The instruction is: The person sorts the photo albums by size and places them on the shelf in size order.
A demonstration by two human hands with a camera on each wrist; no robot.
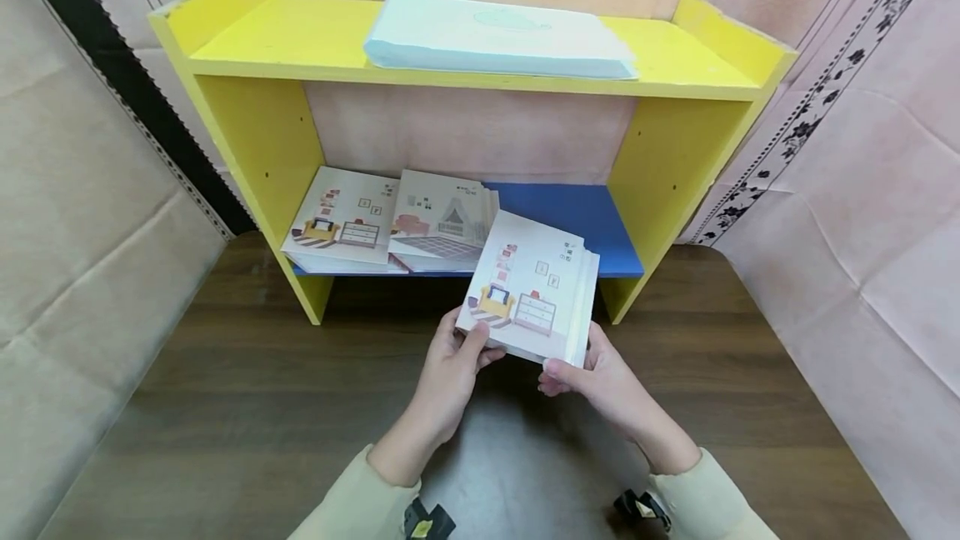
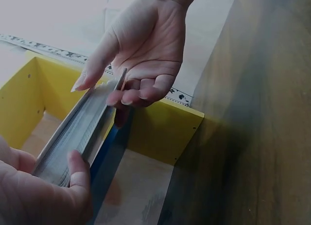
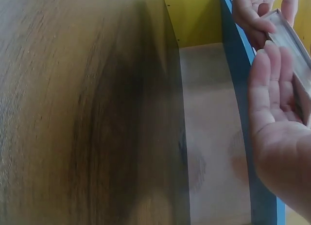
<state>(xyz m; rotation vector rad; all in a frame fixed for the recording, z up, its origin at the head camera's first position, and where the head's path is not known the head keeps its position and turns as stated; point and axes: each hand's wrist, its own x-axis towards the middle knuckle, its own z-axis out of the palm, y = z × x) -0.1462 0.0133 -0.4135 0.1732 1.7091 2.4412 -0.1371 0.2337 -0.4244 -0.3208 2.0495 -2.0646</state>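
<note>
Both hands hold a small stack of notebooks (image 1: 517, 282) tilted in front of the lower shelf. Its white top cover carries a drawing of a yellow armchair and a cabinet. My left hand (image 1: 450, 365) grips the lower left corner, thumb on the cover and fingers underneath. At the lower right corner, my right hand (image 1: 600, 373) pinches the stack, its thumb at the near edge. The right wrist view shows the right hand's fingers (image 3: 274, 79) lying along the stack's side. Layered page edges (image 2: 80, 130) show between the two hands in the left wrist view.
Two more stacks of illustrated notebooks, a left stack (image 1: 345, 219) and a middle stack (image 1: 442, 219), lie on the blue lower shelf (image 1: 555, 207) of a yellow rack (image 1: 247, 140). A flat pale blue package (image 1: 495, 36) lies on top. The rack stands on a brown wooden table (image 1: 262, 423).
</note>
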